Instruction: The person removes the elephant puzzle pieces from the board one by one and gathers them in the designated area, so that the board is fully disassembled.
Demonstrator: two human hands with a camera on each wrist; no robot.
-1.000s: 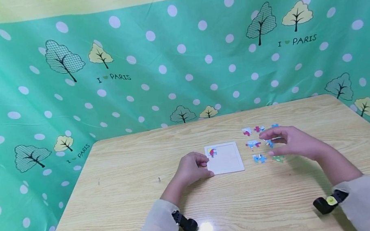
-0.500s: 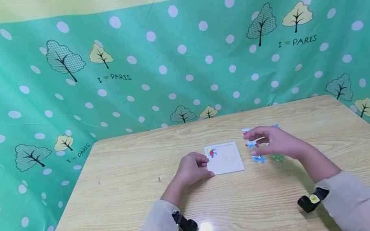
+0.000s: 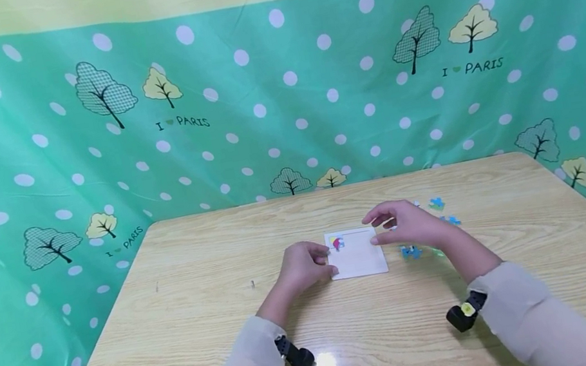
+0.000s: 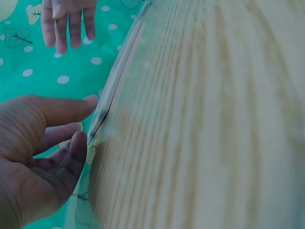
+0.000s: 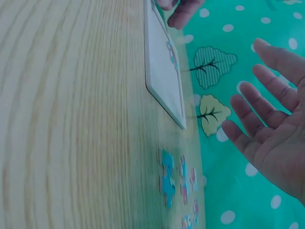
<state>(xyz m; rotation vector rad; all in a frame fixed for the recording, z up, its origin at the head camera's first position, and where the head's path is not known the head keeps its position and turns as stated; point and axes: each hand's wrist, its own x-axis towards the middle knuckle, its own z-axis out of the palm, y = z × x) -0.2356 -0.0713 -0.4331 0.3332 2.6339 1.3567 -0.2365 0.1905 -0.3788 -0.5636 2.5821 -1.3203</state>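
In the head view a white square puzzle tray (image 3: 357,263) lies mid-table. One puzzle piece (image 3: 336,243), red, yellow and blue, sits in its far left corner. My left hand (image 3: 303,267) holds the tray's left edge, with the thumb by the near corner and the other fingers bent. Above the tray's right edge hovers my right hand (image 3: 406,225). Its fingers are spread, and the right wrist view shows nothing in that hand (image 5: 271,114). Loose puzzle pieces (image 3: 411,252) lie to the right of the tray, partly hidden under the right hand and wrist.
The wooden table (image 3: 227,345) runs back to a green dotted curtain (image 3: 229,89). A small dark mark (image 3: 253,284) shows on the table left of the tray. More loose blue pieces (image 3: 436,203) lie beyond the right forearm.
My right hand has moved left from over the loose pieces to the tray's right edge, still with fingers apart. The left hand has stayed at the tray.
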